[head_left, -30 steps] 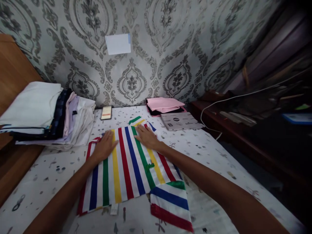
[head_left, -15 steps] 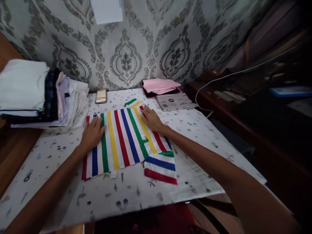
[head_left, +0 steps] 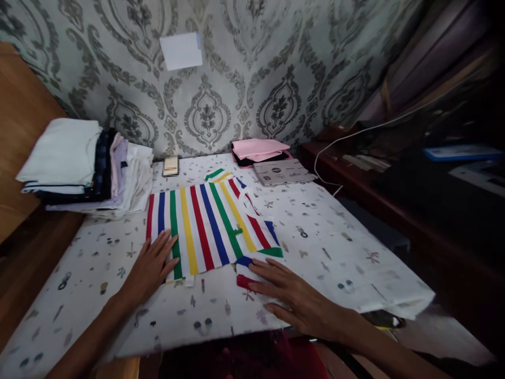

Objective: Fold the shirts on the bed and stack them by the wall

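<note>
A striped T-shirt [head_left: 205, 223] in red, blue, green, yellow and white lies flat on the patterned sheet, its neckline toward the right. My left hand [head_left: 152, 263] rests on the near left corner of the hem, fingers stretched out. Over the near sleeve lies my right hand [head_left: 290, 295], its fingers spread and covering part of the sleeve. A small green motif [head_left: 238, 230] sits on the chest. The far sleeve [head_left: 219, 175] sticks out beyond the body, and a white tag shows at the near edge.
At the left stands a stack of folded clothes [head_left: 63, 158]. A small framed card [head_left: 171, 166] is by the wall. Pink folded cloth [head_left: 260, 149] and a grey printed packet [head_left: 284, 172] lie at the back right. A white cable [head_left: 327, 142] runs over the dark furniture.
Both hands have moved toward me: the left to the shirt's near hem corner, the right from the far shoulder to the near sleeve. The camera view has tilted up slightly.
</note>
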`<state>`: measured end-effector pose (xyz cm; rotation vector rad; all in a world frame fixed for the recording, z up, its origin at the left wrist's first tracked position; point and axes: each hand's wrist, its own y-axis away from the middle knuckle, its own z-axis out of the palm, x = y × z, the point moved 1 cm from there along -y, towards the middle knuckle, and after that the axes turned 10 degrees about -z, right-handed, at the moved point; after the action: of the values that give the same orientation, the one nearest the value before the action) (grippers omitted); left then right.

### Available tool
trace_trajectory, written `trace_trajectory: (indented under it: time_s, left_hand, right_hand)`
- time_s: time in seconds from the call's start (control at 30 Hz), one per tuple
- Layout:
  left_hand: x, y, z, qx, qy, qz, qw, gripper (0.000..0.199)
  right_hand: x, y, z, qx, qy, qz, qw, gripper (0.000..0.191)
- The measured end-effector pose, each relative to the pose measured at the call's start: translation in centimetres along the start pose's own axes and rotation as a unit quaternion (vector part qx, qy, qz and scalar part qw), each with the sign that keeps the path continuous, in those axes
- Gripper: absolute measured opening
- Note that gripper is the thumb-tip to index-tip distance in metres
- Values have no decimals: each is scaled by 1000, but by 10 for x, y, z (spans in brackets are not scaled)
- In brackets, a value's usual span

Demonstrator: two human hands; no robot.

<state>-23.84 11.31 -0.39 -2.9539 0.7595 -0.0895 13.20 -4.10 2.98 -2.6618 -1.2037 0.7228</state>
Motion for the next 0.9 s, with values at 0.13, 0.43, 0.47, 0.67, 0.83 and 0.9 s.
trace_trajectory:
  time_s: [0.13, 0.43, 0.47, 0.67, 0.83, 0.9]
  left_hand:
    - [2, -6, -5, -19, 17, -10, 1000, 59]
    - [19, -105, -9, -60, 93, -24, 994, 65]
    - [14, -113, -6, -57, 92, -32, 994, 65]
    - [-42, -140, 12, 3, 62, -98, 993, 58]
    - [-69, -161, 15, 69, 54, -97, 991, 55]
    - [-69, -171, 11, 75, 41, -89, 992, 52]
  right_hand:
    - [23, -27, -11, 77, -24, 11, 997, 36]
    - [126, -161, 1, -10, 42, 95, 995, 53]
    - [140, -166, 3, -17, 51, 107, 993, 52]
    - [207, -163, -8, 39, 97, 198, 975, 33]
    - [246, -194, -37, 50, 112, 299, 946, 27]
    - [262, -216, -44, 56, 105, 324, 939, 26]
